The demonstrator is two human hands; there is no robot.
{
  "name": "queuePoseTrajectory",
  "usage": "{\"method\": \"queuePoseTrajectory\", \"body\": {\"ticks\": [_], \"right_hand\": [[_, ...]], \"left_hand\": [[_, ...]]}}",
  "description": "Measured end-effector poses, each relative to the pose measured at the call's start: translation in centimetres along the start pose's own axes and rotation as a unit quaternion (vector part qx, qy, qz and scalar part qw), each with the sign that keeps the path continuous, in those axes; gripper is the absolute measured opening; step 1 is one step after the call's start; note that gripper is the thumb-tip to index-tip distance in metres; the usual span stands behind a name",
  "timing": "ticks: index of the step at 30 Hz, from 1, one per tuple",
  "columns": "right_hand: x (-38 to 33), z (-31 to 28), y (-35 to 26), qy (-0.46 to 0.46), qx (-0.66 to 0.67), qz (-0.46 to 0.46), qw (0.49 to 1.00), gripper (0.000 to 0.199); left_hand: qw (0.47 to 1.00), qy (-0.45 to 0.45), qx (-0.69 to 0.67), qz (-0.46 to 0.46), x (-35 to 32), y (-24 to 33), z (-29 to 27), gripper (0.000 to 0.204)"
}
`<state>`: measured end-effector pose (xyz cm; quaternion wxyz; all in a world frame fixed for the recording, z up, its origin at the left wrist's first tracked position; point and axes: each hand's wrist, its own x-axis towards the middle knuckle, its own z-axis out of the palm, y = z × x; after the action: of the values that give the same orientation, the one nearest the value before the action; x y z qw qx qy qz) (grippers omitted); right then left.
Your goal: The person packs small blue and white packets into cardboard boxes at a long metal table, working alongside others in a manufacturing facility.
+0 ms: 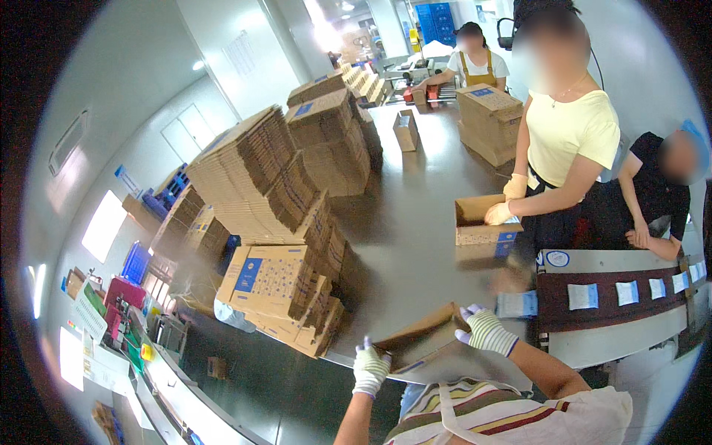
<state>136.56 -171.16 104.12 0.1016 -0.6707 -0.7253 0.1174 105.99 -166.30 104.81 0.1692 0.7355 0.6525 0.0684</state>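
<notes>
An open-topped brown cardboard box (421,328) is tilted at the near edge of the grey table. My left hand (371,368), in a striped knit glove, grips its left end. At the right end, my right hand (486,331) in a matching glove holds the rim, thumb and fingers around the cardboard. Both hands are closed on the box. A blue-and-white packet (517,304) lies just beyond my right hand, at the end of the conveyor belt (552,297). The box's bottom is partly hidden from view.
Tall stacks of flattened cartons (248,185) stand on the left of the table (415,215). Across it, a gloved co-worker reaches into another carton (486,236). Several packets (582,296) lie along the belt. A small carton (406,132) stands farther back, near a carton stack (489,122).
</notes>
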Motion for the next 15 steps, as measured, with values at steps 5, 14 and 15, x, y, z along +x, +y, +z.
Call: {"method": "queuePoseTrajectory", "body": {"ticks": [5,14,15], "right_hand": [[1.4,-1.6,-2.8,-0.165,-0.035,-0.117,0.979,0.047],[5.1,-0.9,-2.0,-0.202,0.019,-0.059,0.977,0.056],[5.5,-1.3,-2.8,-0.205,0.037,-0.053,0.977,0.055]], "left_hand": [[0.997,0.056,0.033,0.045,0.0,2.3,0.1,0.072],[0.961,-0.194,0.087,0.178,2.0,7.3,-0.3,0.055],[0.955,-0.226,0.068,0.182,3.9,6.0,1.2,0.058]]}}
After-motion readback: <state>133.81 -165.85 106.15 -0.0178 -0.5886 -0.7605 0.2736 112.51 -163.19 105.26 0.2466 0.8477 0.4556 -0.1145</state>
